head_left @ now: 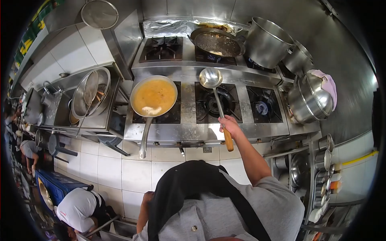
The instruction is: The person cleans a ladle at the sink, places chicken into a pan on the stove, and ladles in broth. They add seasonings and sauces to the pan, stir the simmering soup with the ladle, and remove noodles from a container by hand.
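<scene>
My right hand [230, 125] is closed around a long ladle [217, 100] with a metal bowl and a wooden handle end. The ladle's bowl hangs above the middle front burner [213, 103] and looks empty. To the left, a frying pan [145, 135] rests over the front left burner, its handle pointing toward me. Yellow-orange liquid [155, 95] covers the pan's bottom. My left hand [149, 196] is low by my side, next to the black apron [181, 180]; its fingers are mostly hidden.
A lit burner [263, 107] burns at front right. Behind stand a dark wok [219, 45] and a tall pot [267, 44]. Stacked metal bowls [307, 98] sit at right. Left is a sink [60, 106] with a strainer and basin. Another person [76, 209] bends behind me at left.
</scene>
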Action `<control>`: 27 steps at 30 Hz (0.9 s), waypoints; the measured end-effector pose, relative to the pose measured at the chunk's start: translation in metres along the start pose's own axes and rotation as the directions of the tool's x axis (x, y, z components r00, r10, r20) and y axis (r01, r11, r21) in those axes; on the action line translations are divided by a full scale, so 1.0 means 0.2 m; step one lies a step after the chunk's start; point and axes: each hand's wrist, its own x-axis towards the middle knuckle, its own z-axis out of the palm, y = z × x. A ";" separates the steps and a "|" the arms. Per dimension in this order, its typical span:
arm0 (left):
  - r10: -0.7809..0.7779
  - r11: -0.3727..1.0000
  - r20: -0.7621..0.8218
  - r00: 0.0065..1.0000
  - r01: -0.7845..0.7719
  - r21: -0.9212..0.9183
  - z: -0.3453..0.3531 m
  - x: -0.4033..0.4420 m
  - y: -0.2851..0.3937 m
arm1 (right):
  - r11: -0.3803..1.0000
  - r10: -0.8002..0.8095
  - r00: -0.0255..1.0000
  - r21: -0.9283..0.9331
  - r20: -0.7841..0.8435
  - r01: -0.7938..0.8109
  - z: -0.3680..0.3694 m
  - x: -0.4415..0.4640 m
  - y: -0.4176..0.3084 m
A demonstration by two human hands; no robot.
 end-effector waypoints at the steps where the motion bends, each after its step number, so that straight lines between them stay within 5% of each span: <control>1: 0.058 0.997 -0.050 0.997 -0.055 0.062 -0.04 0.01 0.00 | 1.000 -0.001 1.000 0.023 0.005 0.001 -0.04 0.04 0.02; 2: 0.106 0.987 -0.105 0.989 -0.092 0.130 -0.07 0.02 0.00 | 0.999 0.001 1.000 0.044 0.014 -0.001 -0.07 0.08 0.04; 4: -0.289 0.911 -0.027 0.957 0.267 -0.313 -0.07 0.06 -0.05 | 0.997 -0.002 1.000 -0.083 -0.008 0.002 -0.16 0.18 0.12; 6: -0.608 0.518 0.080 0.790 0.471 -0.714 -0.01 0.08 -0.09 | 0.923 -0.063 0.994 -0.383 -0.088 0.025 -0.13 0.10 0.06; 7: -0.752 0.143 0.252 0.609 0.524 -0.840 -0.06 0.10 -0.03 | 0.852 -0.099 0.994 -0.521 -0.052 0.057 -0.15 0.13 0.10; 10: -0.722 0.299 0.134 0.678 0.481 -0.825 -0.06 0.08 0.04 | 0.452 -0.330 0.939 -0.856 0.102 0.252 -0.30 0.32 0.30; 11: -0.816 0.200 0.133 0.562 0.491 -0.848 -0.14 0.08 0.19 | 0.420 -0.315 0.946 -0.882 0.078 0.213 -0.30 0.33 0.31; 16: -0.853 0.270 0.052 0.519 0.526 -0.807 0.09 0.02 0.29 | 0.124 -0.302 0.947 -0.980 0.110 0.154 -0.24 0.27 0.22; 17: -0.853 0.389 -0.069 0.517 0.542 -0.745 0.21 0.00 0.28 | 0.108 -0.332 0.934 -0.978 0.131 0.176 -0.20 0.23 0.15; 19: -0.876 0.338 -0.032 0.481 0.566 -0.752 0.20 -0.09 0.50 | 0.027 -0.446 0.846 -0.940 0.292 0.339 -0.06 0.24 0.07; 20: -0.926 0.239 0.002 0.379 0.588 -0.773 0.21 -0.13 0.60 | -0.037 -0.515 0.754 -0.889 0.408 0.457 -0.02 0.26 0.07; 22: -0.939 0.213 0.005 0.344 0.591 -0.778 0.41 -0.20 0.67 | 0.041 -0.401 0.560 -0.597 0.725 0.801 0.12 0.33 0.07; 24: -0.982 0.076 0.027 0.186 0.520 -0.851 0.62 -0.24 0.83 | 0.249 -0.048 0.527 -0.501 0.848 0.829 0.29 0.37 0.18; 25: -0.990 0.011 0.058 0.126 0.484 -0.875 0.71 -0.26 0.93 | 0.213 0.141 0.501 -0.520 0.854 0.827 0.43 0.20 0.16; 27: -0.981 -0.119 0.178 0.079 0.480 -0.869 0.88 -0.26 1.15 | 0.274 0.306 0.235 -0.322 0.923 0.906 0.56 0.13 0.36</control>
